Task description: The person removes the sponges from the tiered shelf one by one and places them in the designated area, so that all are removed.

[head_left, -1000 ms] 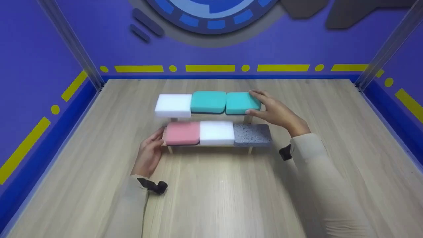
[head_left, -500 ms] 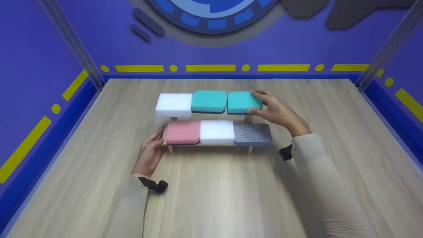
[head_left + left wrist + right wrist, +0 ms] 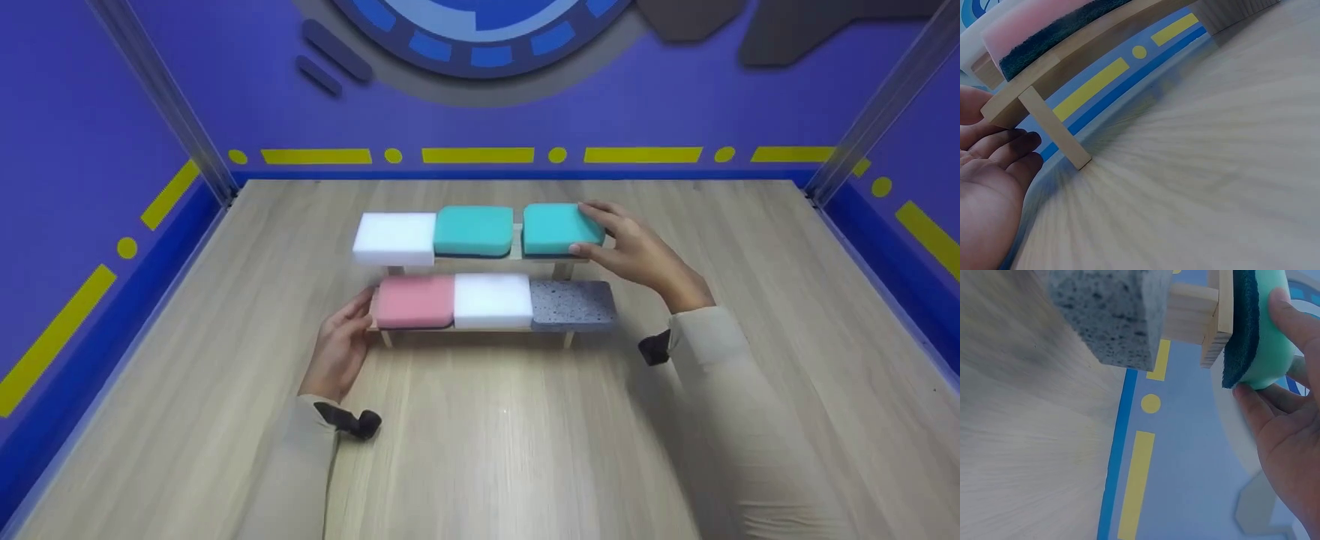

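Note:
A two-tier wooden rack [image 3: 1053, 126] bears a row of block-shaped sponges on each tier. My left hand [image 3: 339, 349] grips the left end of the lower tier. With its thumb and fingers, my right hand [image 3: 637, 251] holds the right-hand teal sponge [image 3: 561, 229] at the upper tier's right end; its dark scouring side shows in the right wrist view. A strip of bare wood separates it from the other teal sponge [image 3: 472, 230], which adjoins a white sponge [image 3: 394, 236]. Below sit a pink sponge [image 3: 415, 301], a second white sponge [image 3: 492, 300] and a grey speckled block [image 3: 572, 304].
The rack stands on a wood-grain table [image 3: 495, 435]. Blue panels [image 3: 480, 124] with yellow markings close off the back and both sides, joined at the corners by metal posts [image 3: 161, 97].
My right hand has shifted the right teal sponge to the right and slightly back, opening a gap between the two teal sponges. The left hand and the lower row stay in place.

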`<state>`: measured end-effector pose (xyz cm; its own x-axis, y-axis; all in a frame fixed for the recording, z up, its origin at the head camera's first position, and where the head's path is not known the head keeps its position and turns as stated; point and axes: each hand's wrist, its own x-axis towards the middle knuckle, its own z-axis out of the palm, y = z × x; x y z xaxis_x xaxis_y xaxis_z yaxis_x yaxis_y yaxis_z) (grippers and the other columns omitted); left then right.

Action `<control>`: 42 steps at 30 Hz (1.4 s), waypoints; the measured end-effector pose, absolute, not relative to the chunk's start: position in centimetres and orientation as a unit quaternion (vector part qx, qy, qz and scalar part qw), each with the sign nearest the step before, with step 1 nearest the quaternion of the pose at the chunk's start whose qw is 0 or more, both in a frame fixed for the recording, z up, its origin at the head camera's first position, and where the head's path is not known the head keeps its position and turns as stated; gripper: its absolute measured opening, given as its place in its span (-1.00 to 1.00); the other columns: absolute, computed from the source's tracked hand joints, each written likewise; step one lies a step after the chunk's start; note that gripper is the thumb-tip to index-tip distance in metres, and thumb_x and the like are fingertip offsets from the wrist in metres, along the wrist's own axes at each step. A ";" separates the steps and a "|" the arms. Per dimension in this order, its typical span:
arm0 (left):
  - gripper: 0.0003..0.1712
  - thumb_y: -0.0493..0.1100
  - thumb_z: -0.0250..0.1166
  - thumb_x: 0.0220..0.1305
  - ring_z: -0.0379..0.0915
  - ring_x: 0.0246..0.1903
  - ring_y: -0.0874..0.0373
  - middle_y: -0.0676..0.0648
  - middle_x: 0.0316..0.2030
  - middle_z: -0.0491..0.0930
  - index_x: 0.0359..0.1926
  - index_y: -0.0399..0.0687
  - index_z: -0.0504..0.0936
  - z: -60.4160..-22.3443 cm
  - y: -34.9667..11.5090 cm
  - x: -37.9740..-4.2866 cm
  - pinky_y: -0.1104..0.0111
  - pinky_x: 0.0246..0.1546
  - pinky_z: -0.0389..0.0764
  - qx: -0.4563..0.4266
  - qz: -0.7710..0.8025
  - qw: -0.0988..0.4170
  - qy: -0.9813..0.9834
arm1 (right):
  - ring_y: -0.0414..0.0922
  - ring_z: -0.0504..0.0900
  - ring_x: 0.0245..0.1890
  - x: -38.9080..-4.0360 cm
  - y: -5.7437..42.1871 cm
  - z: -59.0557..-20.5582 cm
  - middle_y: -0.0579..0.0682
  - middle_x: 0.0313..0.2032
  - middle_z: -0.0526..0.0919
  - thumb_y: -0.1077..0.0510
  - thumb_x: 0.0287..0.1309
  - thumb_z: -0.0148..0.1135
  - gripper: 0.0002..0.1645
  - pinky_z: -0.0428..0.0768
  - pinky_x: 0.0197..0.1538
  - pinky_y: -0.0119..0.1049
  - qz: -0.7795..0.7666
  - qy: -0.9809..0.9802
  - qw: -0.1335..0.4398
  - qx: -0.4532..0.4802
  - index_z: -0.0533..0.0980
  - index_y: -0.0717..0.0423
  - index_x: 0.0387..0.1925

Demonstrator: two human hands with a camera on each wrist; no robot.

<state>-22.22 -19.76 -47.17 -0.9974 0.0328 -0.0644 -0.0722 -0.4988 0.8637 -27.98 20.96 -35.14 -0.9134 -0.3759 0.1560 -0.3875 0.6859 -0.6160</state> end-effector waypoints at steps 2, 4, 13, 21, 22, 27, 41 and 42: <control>-0.33 -0.51 -0.10 0.31 -0.15 0.49 0.07 -0.23 0.49 -0.04 0.43 -0.42 0.01 -47.2 -19.8 -22.2 0.28 0.49 -0.05 -0.021 0.864 0.032 0.502 | 0.14 0.28 0.35 -27.9 21.1 -35.2 0.14 0.43 0.17 -0.09 0.19 0.27 -0.13 0.37 0.33 0.09 0.336 -0.919 0.013 0.208 0.19 0.14 0.42; -0.34 -0.51 -0.10 0.31 -0.15 0.49 0.07 -0.23 0.49 -0.04 0.43 -0.42 0.01 -47.2 -19.8 -22.2 0.28 0.49 -0.05 -0.022 0.864 0.033 0.501 | 0.14 0.27 0.35 -27.9 21.3 -35.2 0.14 0.42 0.18 -0.08 0.19 0.27 -0.14 0.37 0.33 0.09 0.334 -0.919 0.017 0.209 0.19 0.15 0.42; -0.34 -0.51 -0.10 0.32 -0.13 0.49 0.07 -0.23 0.48 -0.02 0.43 -0.41 0.01 -47.3 -19.8 -22.2 0.30 0.49 -0.04 -0.022 0.860 0.032 0.508 | 0.17 0.26 0.36 -27.6 22.2 -35.2 0.17 0.43 0.15 -0.10 0.19 0.25 -0.12 0.38 0.31 0.11 0.328 -0.922 0.030 0.204 0.17 0.16 0.43; -0.35 -0.52 -0.12 0.31 -0.13 0.48 0.06 -0.25 0.48 -0.02 0.42 -0.43 0.01 -47.2 -19.8 -22.2 0.29 0.49 -0.04 -0.018 0.863 0.031 0.505 | 0.21 0.25 0.36 -27.6 23.5 -35.6 0.20 0.45 0.12 -0.13 0.21 0.21 -0.10 0.39 0.28 0.15 0.335 -0.921 0.030 0.196 0.13 0.17 0.44; -0.35 -0.52 -0.12 0.31 -0.13 0.48 0.06 -0.25 0.48 -0.02 0.42 -0.43 0.01 -47.3 -19.8 -22.2 0.28 0.49 -0.03 -0.016 0.862 0.031 0.505 | 0.21 0.25 0.36 -27.6 23.6 -35.6 0.21 0.44 0.12 -0.13 0.21 0.21 -0.10 0.39 0.28 0.15 0.335 -0.921 0.032 0.197 0.13 0.17 0.44; -0.35 -0.52 -0.12 0.32 -0.09 0.47 0.02 -0.28 0.47 0.00 0.42 -0.44 0.01 -47.3 -19.8 -22.1 0.28 0.47 0.02 -0.009 0.866 0.028 0.500 | 0.22 0.22 0.37 -27.7 24.3 -35.9 0.23 0.43 0.14 -0.08 0.22 0.21 -0.12 0.38 0.28 0.15 0.331 -0.919 0.050 0.206 0.14 0.23 0.43; -0.35 -0.49 -0.12 0.33 -0.13 0.48 0.05 -0.24 0.49 -0.03 0.43 -0.41 0.02 -47.2 -19.8 -22.1 0.25 0.49 -0.04 -0.013 0.861 0.032 0.508 | 0.25 0.19 0.39 -27.7 26.2 -37.1 0.25 0.42 0.16 -0.03 0.22 0.23 -0.13 0.35 0.29 0.19 0.328 -0.919 0.079 0.206 0.15 0.31 0.40; -0.35 -0.49 -0.12 0.33 -0.13 0.48 0.05 -0.24 0.49 -0.03 0.43 -0.41 0.02 -47.2 -19.8 -22.1 0.26 0.49 -0.04 -0.013 0.861 0.032 0.508 | 0.25 0.19 0.39 -27.7 26.3 -37.2 0.26 0.42 0.16 -0.02 0.22 0.24 -0.14 0.36 0.29 0.18 0.328 -0.918 0.083 0.207 0.16 0.32 0.39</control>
<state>-22.12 -19.82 -47.19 -0.9976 0.0427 -0.0544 -0.0683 -0.4825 0.8732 -27.69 26.30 -37.25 -0.9003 -0.3256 0.2888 -0.4349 0.6989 -0.5678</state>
